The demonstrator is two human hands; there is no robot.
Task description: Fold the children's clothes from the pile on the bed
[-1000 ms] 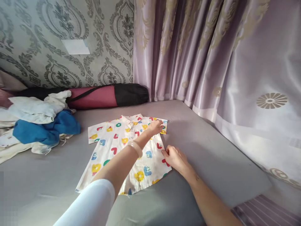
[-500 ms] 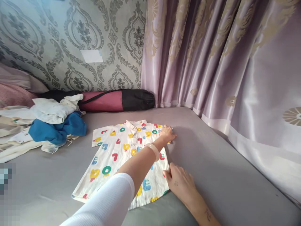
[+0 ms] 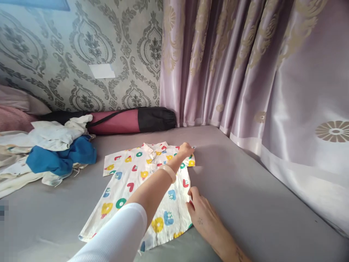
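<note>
A white short-sleeved shirt (image 3: 131, 187) with coloured letter prints lies spread on the grey sheet, its collar toward the wall. My left hand (image 3: 187, 148), with a pale bangle on the wrist, reaches across the shirt and is closed at the top of its right-hand sleeve; its forearm covers part of the front. Beside the shirt's right edge is my right hand (image 3: 200, 207), thumb and forefinger curled together at the fabric edge. The shirt's edge meets those fingertips.
White and blue clothes (image 3: 62, 149) are heaped on the left. A red and black rolled bag (image 3: 120, 122) lies along the patterned wall. Purple curtains (image 3: 212, 65) hang at the back and right, down to the edge of the grey sheet (image 3: 245, 203).
My left hand has gone from spread fingers to closed at the sleeve, whose end now shows. My right hand stays at the shirt's side edge. The view has shifted slightly.
</note>
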